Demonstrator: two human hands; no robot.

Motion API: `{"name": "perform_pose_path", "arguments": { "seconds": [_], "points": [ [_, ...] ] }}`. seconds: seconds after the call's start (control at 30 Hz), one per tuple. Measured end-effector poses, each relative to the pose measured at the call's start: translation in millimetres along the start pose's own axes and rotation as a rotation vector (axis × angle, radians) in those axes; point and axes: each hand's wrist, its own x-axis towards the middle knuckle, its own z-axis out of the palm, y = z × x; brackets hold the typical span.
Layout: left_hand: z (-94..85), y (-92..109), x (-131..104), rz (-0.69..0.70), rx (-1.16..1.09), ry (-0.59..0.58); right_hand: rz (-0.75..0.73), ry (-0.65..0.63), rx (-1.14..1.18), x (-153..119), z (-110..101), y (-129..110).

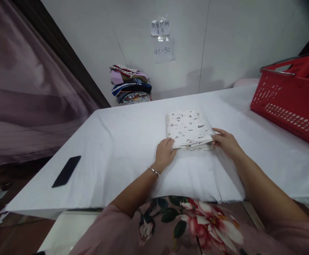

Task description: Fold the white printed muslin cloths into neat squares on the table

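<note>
A folded white cloth (186, 125) with a small brown and grey print lies on the white-covered table, several layers showing along its near edge. At its near left corner, my left hand (165, 152) grips the edge, the fingers on top and the thumb at the near side. My right hand (226, 142) pinches the near right corner between thumb and fingers, slightly lifting the top layer. The fingertips under the cloth are partly hidden.
A red perforated basket (292, 95) with a metal handle stands at the right. A dark phone-like slab (66, 171) lies on the left of the white tablecloth (122, 141). Behind the far edge is a stack of folded fabrics (131, 85); paper notes (162, 51) hang on the wall.
</note>
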Motion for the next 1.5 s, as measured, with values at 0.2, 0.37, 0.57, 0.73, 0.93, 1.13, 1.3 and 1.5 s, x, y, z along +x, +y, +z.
{"name": "perform_pose_path", "arguments": {
  "seconds": [0.2,0.37,0.57,0.73,0.93,1.13,1.3,1.5],
  "points": [
    [7.5,5,0,-0.172,-0.100,0.043,0.053,-0.035,0.115,5,13,-26],
    [7.1,25,5,-0.101,-0.015,0.051,0.026,-0.081,0.072,13,25,-53],
    [10.2,38,22,-0.024,0.031,0.081,0.041,-0.100,0.067,24,34,-70],
    [12.9,38,28,-0.020,0.024,0.091,0.042,-0.107,0.082,28,36,-69],
    [12.6,23,20,-0.091,0.018,0.093,0.031,-0.095,0.105,25,30,-64],
    [12.0,6,14,-0.102,-0.149,0.184,0.105,-0.083,0.038,16,19,-52],
    [16.2,4,11,-0.096,-0.175,0.160,0.144,-0.083,-0.020,9,12,-36],
    [17.9,9,11,-0.102,-0.209,0.150,0.105,-0.037,-0.226,5,5,-2]
  ]
}}
